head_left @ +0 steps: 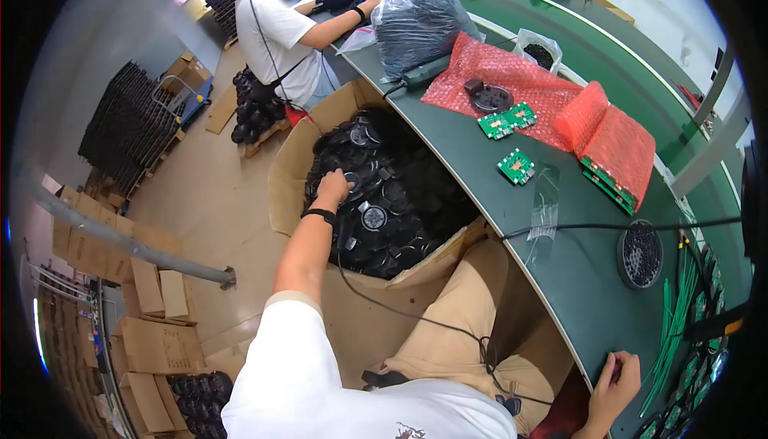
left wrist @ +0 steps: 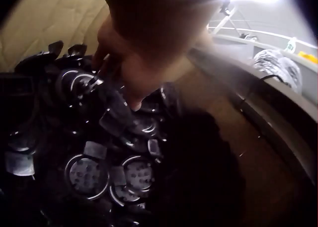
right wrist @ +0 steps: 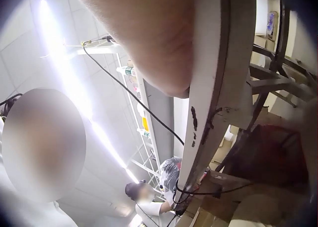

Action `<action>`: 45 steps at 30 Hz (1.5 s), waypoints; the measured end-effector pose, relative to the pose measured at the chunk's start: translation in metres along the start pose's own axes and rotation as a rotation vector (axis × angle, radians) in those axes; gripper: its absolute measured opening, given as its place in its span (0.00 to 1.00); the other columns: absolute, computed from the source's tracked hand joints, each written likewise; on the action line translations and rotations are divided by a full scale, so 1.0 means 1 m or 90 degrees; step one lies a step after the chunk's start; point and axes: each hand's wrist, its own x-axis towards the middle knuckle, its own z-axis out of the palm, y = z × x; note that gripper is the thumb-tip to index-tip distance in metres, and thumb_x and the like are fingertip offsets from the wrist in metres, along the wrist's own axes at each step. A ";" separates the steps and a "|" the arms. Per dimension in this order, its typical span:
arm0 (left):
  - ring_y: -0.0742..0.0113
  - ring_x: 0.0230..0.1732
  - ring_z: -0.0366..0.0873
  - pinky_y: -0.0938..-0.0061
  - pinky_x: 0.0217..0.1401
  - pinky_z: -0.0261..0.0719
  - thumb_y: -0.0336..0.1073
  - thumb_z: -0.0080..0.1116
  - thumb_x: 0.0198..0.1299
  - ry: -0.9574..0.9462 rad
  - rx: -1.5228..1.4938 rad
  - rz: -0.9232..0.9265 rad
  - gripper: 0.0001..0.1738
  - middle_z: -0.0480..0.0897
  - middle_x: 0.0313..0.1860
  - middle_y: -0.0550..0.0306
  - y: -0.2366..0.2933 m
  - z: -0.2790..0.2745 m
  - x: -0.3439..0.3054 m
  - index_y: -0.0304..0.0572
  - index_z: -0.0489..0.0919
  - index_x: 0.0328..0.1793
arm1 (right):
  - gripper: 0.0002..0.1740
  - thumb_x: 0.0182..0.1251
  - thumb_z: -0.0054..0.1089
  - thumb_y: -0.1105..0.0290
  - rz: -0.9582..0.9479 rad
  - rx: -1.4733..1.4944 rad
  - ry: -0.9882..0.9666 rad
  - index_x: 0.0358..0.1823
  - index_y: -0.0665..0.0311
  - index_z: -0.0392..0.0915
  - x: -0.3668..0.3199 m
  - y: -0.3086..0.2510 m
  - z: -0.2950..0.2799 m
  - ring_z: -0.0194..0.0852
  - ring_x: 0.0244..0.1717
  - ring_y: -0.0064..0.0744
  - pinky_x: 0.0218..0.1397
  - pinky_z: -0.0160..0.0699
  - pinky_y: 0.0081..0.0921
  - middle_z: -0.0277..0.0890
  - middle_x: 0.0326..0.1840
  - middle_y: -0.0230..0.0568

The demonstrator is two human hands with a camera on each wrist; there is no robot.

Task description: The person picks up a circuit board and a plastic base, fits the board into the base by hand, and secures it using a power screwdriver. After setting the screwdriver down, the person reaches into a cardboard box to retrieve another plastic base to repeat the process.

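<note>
Reaching down, left hand (head_left: pixel 331 189): it's inside the cardboard box (head_left: pixel 286 191), over the far-left part of the heap, fingers bent down onto a black part (head_left: pixel 350 177). I can't tell whether they pinch it (the wrist hides plenty from up close).
Black part: in the box, right at the left fingertips, with no gap to be seen; its long axis is too hidden to call.
Round grille (head_left: pixel 374 217): same box, just beside the left hand, on the wearer's side and a little right.
Right hand (head_left: pixel 614 385): well right of the box at the bench (head_left: pixel 560 303) edge, fingers loosely curled, nothing seen in them; the left is far nearer the heap.
Green circuit board (head_left: pixel 516 167): right of the box, on the bench.
</note>
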 end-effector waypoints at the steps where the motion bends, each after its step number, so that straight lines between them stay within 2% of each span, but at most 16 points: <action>1: 0.37 0.68 0.83 0.50 0.69 0.83 0.49 0.77 0.64 -0.007 -0.014 -0.047 0.32 0.84 0.65 0.36 0.001 0.009 0.003 0.38 0.81 0.66 | 0.04 0.75 0.61 0.82 0.001 0.002 0.000 0.39 0.73 0.76 0.000 0.001 0.000 0.63 0.29 0.29 0.32 0.63 0.29 0.69 0.32 0.41; 3: 0.36 0.69 0.82 0.49 0.70 0.83 0.50 0.77 0.64 -0.022 -0.030 -0.092 0.32 0.82 0.67 0.35 0.005 0.024 0.009 0.37 0.80 0.66 | 0.05 0.73 0.63 0.81 0.014 -0.008 0.022 0.37 0.71 0.76 0.003 -0.005 0.004 0.63 0.27 0.28 0.31 0.62 0.29 0.68 0.30 0.39; 4: 0.35 0.68 0.81 0.49 0.69 0.83 0.47 0.82 0.58 0.020 -0.012 -0.075 0.36 0.82 0.65 0.36 0.006 0.031 0.011 0.37 0.79 0.66 | 0.05 0.73 0.63 0.81 0.015 -0.013 0.019 0.37 0.71 0.76 0.005 -0.008 0.001 0.63 0.27 0.28 0.31 0.62 0.29 0.68 0.30 0.39; 6: 0.35 0.66 0.80 0.48 0.68 0.84 0.41 0.91 0.45 0.103 0.027 -0.046 0.45 0.82 0.62 0.39 0.003 0.042 0.013 0.37 0.77 0.67 | 0.10 0.77 0.71 0.65 -0.021 -0.144 -0.027 0.41 0.64 0.86 0.016 -0.029 -0.010 0.79 0.27 0.43 0.31 0.76 0.36 0.80 0.30 0.45; 7: 0.35 0.65 0.79 0.49 0.67 0.84 0.38 0.94 0.36 0.120 -0.013 -0.066 0.49 0.79 0.63 0.41 0.006 0.048 0.017 0.38 0.77 0.66 | 0.10 0.77 0.71 0.65 -0.022 -0.146 -0.032 0.41 0.64 0.86 0.018 -0.030 -0.009 0.79 0.27 0.43 0.31 0.76 0.36 0.80 0.30 0.45; 16: 0.36 0.69 0.74 0.49 0.66 0.79 0.41 0.91 0.40 0.061 0.088 -0.088 0.51 0.76 0.64 0.41 0.029 0.050 0.019 0.41 0.74 0.72 | 0.12 0.78 0.70 0.65 -0.008 -0.168 -0.034 0.38 0.65 0.84 0.020 -0.034 -0.007 0.77 0.26 0.45 0.30 0.74 0.38 0.80 0.30 0.45; 20: 0.32 0.66 0.75 0.49 0.67 0.81 0.40 0.89 0.39 0.198 -0.014 0.001 0.52 0.76 0.63 0.37 0.061 0.039 0.014 0.42 0.73 0.73 | 0.11 0.78 0.70 0.65 -0.006 -0.163 -0.031 0.38 0.65 0.84 0.022 -0.035 -0.006 0.76 0.25 0.43 0.29 0.74 0.37 0.80 0.29 0.44; 22: 0.29 0.66 0.77 0.47 0.69 0.81 0.42 0.91 0.38 0.064 -0.137 0.042 0.54 0.76 0.64 0.33 0.085 0.033 0.018 0.42 0.71 0.72 | 0.11 0.78 0.70 0.65 0.000 -0.164 -0.032 0.38 0.65 0.84 0.023 -0.034 -0.008 0.76 0.24 0.43 0.29 0.73 0.37 0.79 0.29 0.44; 25: 0.27 0.68 0.78 0.47 0.73 0.81 0.44 0.92 0.37 -0.035 -0.244 0.116 0.56 0.75 0.67 0.28 0.112 0.059 0.029 0.40 0.67 0.71 | 0.10 0.77 0.70 0.66 -0.005 -0.166 -0.035 0.38 0.64 0.84 0.021 -0.031 -0.007 0.74 0.23 0.41 0.28 0.72 0.37 0.78 0.27 0.42; 28: 0.26 0.71 0.76 0.50 0.74 0.80 0.42 0.89 0.39 -0.002 -0.282 0.173 0.60 0.76 0.70 0.24 0.124 0.133 0.056 0.36 0.67 0.80 | 0.09 0.76 0.70 0.67 0.000 -0.152 -0.024 0.38 0.64 0.83 0.021 -0.032 -0.007 0.74 0.23 0.41 0.29 0.72 0.37 0.77 0.27 0.42; 30: 0.28 0.71 0.77 0.52 0.73 0.81 0.40 0.87 0.43 -0.076 -0.210 0.192 0.50 0.78 0.69 0.25 0.133 0.129 0.052 0.34 0.77 0.76 | 0.07 0.76 0.70 0.69 -0.006 -0.159 -0.029 0.38 0.62 0.84 0.021 -0.032 -0.008 0.74 0.24 0.41 0.29 0.73 0.37 0.77 0.27 0.42; 32: 0.32 0.67 0.81 0.53 0.70 0.83 0.37 0.84 0.47 -0.045 -0.202 -0.006 0.32 0.82 0.67 0.31 0.138 0.148 0.056 0.34 0.88 0.60 | 0.07 0.75 0.70 0.68 -0.021 -0.157 -0.018 0.38 0.61 0.84 0.020 -0.029 -0.008 0.74 0.24 0.41 0.30 0.73 0.38 0.76 0.27 0.41; 35: 0.37 0.62 0.85 0.55 0.66 0.85 0.36 0.85 0.46 0.012 -0.180 -0.012 0.25 0.87 0.60 0.35 0.140 0.146 0.050 0.37 0.92 0.52 | 0.07 0.74 0.71 0.68 -0.029 -0.145 -0.007 0.38 0.61 0.83 0.019 -0.028 -0.008 0.74 0.24 0.41 0.30 0.73 0.38 0.75 0.26 0.42; 39: 0.41 0.58 0.88 0.55 0.63 0.87 0.39 0.90 0.40 -0.052 -0.298 0.006 0.28 0.91 0.51 0.41 0.141 0.100 0.026 0.40 0.92 0.50 | 0.07 0.74 0.71 0.68 -0.042 -0.137 0.007 0.38 0.61 0.84 0.015 -0.021 -0.005 0.75 0.24 0.41 0.30 0.74 0.38 0.75 0.26 0.41; 41: 0.41 0.58 0.89 0.55 0.63 0.87 0.40 0.90 0.41 -0.042 -0.278 -0.002 0.28 0.91 0.52 0.41 0.137 0.089 0.018 0.40 0.92 0.50 | 0.07 0.70 0.66 0.80 -0.001 -0.047 0.033 0.35 0.68 0.76 0.007 -0.009 0.005 0.63 0.24 0.29 0.30 0.62 0.30 0.67 0.26 0.37; 45: 0.43 0.58 0.90 0.56 0.63 0.87 0.41 0.91 0.42 0.026 -0.324 -0.054 0.29 0.92 0.53 0.42 0.120 0.056 0.002 0.40 0.91 0.51 | 0.08 0.67 0.69 0.79 0.026 -0.031 0.050 0.34 0.66 0.76 0.007 -0.008 0.005 0.63 0.21 0.30 0.28 0.62 0.30 0.66 0.22 0.36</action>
